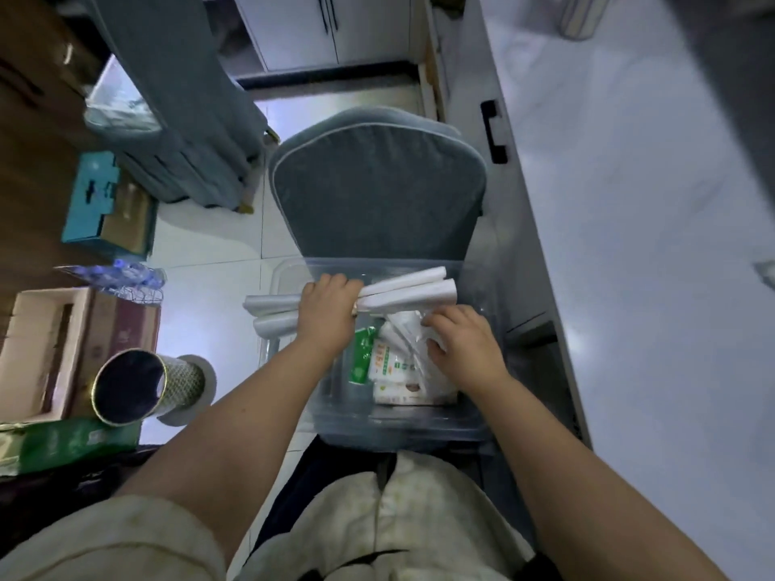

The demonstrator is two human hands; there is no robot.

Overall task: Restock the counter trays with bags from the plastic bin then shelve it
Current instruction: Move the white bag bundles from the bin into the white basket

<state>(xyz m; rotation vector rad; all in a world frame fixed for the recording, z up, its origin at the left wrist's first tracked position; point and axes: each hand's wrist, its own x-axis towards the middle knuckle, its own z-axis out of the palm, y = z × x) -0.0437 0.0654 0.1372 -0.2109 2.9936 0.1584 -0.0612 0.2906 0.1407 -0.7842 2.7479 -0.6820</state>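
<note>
A clear plastic bin (402,425) rests on a grey cushioned chair (377,190) in front of me. My left hand (329,310) is closed around a bundle of rolled white bags (413,289), held across the bin's far rim. My right hand (465,345) reaches down into the bin, fingers curled on loose white bags (402,333). Under them lie green-and-white packets (377,362) on the bin floor.
A white counter (629,203) with a black handle (492,132) runs along the right. On the left stand a cardboard box (46,350), a metal-rimmed tube (142,387), a teal box (96,199) and a second grey chair (184,98). White cabinets (331,27) lie ahead.
</note>
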